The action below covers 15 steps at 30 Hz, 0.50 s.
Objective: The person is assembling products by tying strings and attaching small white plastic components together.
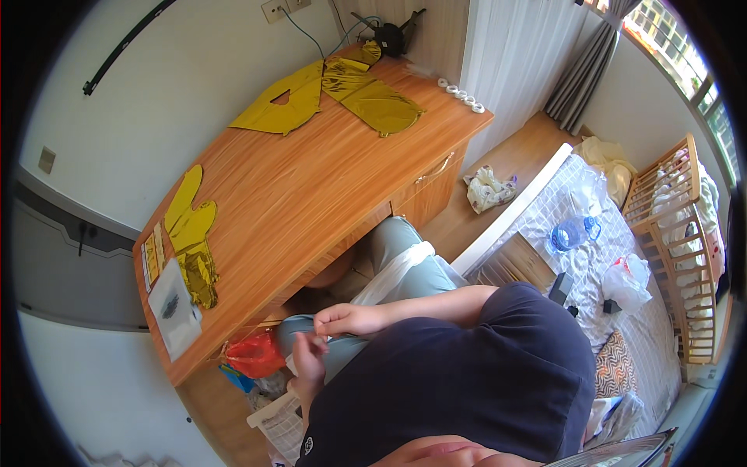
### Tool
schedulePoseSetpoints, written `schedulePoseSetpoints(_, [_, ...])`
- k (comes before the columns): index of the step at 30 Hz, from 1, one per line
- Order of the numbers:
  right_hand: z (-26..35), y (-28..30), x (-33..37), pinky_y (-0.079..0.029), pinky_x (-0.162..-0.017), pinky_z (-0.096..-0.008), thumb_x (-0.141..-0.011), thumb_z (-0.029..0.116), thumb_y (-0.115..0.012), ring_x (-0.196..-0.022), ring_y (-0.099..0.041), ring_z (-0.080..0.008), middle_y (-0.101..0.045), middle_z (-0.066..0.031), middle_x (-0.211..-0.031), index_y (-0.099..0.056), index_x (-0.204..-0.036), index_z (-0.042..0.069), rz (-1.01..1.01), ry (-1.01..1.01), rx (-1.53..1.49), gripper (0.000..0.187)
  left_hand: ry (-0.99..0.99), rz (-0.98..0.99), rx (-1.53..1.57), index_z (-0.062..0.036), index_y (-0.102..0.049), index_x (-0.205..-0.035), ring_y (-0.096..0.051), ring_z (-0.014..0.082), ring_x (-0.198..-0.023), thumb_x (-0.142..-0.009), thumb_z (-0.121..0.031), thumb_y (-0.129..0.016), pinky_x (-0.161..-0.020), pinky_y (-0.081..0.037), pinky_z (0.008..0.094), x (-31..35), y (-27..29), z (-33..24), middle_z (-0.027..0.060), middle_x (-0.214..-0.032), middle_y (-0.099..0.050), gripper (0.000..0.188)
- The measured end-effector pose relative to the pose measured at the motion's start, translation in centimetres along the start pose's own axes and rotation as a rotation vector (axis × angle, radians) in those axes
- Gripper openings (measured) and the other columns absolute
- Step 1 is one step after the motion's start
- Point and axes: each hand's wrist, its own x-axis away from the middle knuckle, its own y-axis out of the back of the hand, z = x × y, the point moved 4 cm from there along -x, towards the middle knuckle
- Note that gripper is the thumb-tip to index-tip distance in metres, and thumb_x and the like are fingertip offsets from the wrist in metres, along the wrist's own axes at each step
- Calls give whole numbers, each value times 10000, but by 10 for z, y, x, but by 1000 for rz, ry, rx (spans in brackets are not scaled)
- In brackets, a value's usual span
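Note:
Over my lap, at the desk's near edge, my two hands are close together. My right hand (348,319) has its fingers curled into a pinch, its tips by the left hand's fingers. My left hand (308,359) is raised beside it, with thumb and fingers drawn together. Whatever lies between the fingertips is too small to make out. A thin white plastic strip (395,271) lies across my light-blue trousers (393,237). On the wooden desk (296,187) are flat gold foil balloons: a pair of pieces (296,97) (381,101) at the back and another (191,222) at the left.
Small white rolls (460,94) line the desk's far right corner, near a black router (389,37). A clear packet (174,307) lies at the left end. Below hangs a red plastic bag (253,356). To my right stand a bed (583,265) with a water bottle (572,233) and a wooden crib (673,233).

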Motion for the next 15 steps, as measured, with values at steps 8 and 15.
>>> schedulePoseSetpoints(8, [12,15,12,-403,-681,-238,-973,234,-511,-742,-484,-70,-550,18,-782,-584,-886,50,20,-62,616,217,-324,-137,-537,-29,-623,-816,-513,165,-663,-1031,-378,-358,-661,-406,311,-8,-27,-33,70,-763,-626,489])
schedulePoseSetpoints(15, [-9,27,10,-374,-658,-209,-972,208,-502,-711,-448,-49,-549,47,-800,-592,-872,61,8,-77,151,200,159,97,530,-97,-643,-760,-464,158,-599,-1005,-437,-368,-638,-377,331,-2,5,14,60,-736,-620,502])
